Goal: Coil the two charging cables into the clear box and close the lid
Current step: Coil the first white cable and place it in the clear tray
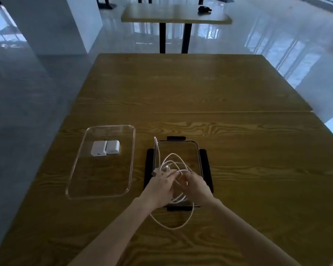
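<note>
A loop of cable (171, 220) hangs out over the near edge of the box (178, 150) onto the table (238, 169), and one plug end (155, 140) pokes over the far left corner. Leave either outside and the lid (102, 162), lying to the left with two chargers (105, 147) on it, won't seat. The springy coils may also pop up once you let go. Your left hand (160, 186) presses flat on the coils, fingers straight, grip released. Your right hand (195, 187) curls over them, pinching a strand.
</note>
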